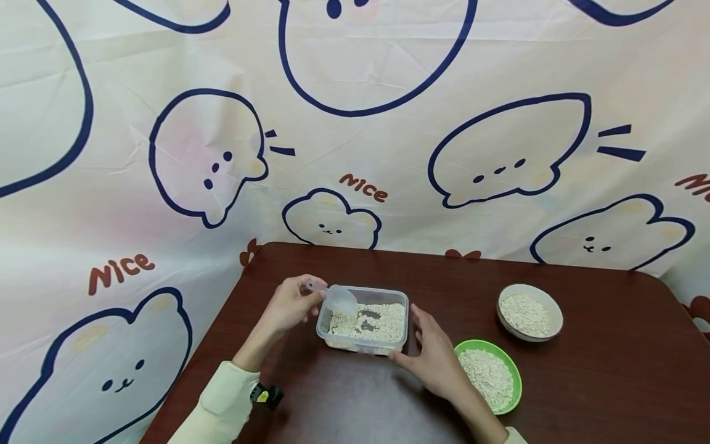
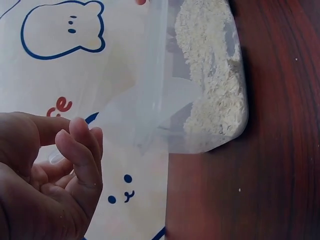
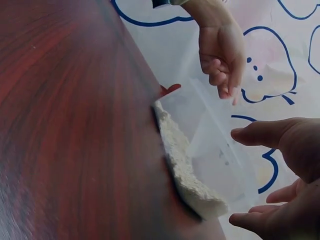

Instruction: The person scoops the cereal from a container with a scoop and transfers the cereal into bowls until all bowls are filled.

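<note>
My left hand (image 1: 288,304) pinches a translucent plastic scoop (image 1: 341,301) by its short handle. The scoop's bowl is over the left part of a clear rectangular plastic box (image 1: 355,346), at the flakes. Pale, oat-like flakes (image 1: 391,324) cover most of the box floor, with bare dark patches in the middle. At the box's right side is my right hand (image 1: 436,357), thumb and fingers spread apart around the near right corner. In the right wrist view, the fingertips (image 3: 240,134) are close to the box wall; whether they touch it I cannot tell.
Right of my right hand, a green bowl (image 1: 518,377) holds more pale flakes, partly behind my forearm. Farther back stands a white bowl (image 1: 556,312) with flakes. All rest on a dark brown table (image 1: 604,370), with a printed cloth (image 1: 399,148) hanging behind it.
</note>
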Motion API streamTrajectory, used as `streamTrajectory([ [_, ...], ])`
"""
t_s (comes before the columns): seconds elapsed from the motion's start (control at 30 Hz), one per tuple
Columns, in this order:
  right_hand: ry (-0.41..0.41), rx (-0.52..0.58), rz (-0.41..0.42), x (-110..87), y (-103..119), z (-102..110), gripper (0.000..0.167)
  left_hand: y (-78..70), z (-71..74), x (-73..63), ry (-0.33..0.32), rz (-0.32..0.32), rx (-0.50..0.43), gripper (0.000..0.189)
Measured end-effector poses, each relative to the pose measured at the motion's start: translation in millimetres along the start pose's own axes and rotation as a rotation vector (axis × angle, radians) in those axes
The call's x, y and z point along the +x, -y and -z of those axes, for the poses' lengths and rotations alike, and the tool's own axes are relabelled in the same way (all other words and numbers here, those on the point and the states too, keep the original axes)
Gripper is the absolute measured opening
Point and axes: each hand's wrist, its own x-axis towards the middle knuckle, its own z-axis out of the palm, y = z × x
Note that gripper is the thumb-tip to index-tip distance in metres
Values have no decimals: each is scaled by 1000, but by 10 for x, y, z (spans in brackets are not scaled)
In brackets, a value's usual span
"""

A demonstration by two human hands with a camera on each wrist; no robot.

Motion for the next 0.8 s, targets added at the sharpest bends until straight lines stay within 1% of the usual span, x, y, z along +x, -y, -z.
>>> streamTrajectory([
  [0.1,1,19,9,-13,-2,-66,104,5,-41,11,14,-3,8,17],
  [0.17,-1,35,13,-26,-8,-109,105,11,-67,15,29,-6,-5,17],
  [0.3,-26,87,28,-40,-38,-183,103,24,-124,19,57,-12,-47,18],
  [0.43,-60,134,34,-36,-76,-238,99,46,-197,25,77,-14,-109,19],
  [0.57,-84,149,33,-26,-112,-281,96,50,-278,24,100,-5,-166,20],
  [0.8,-91,175,29,-9,-166,-324,95,32,-395,3,138,-1,-194,23],
])
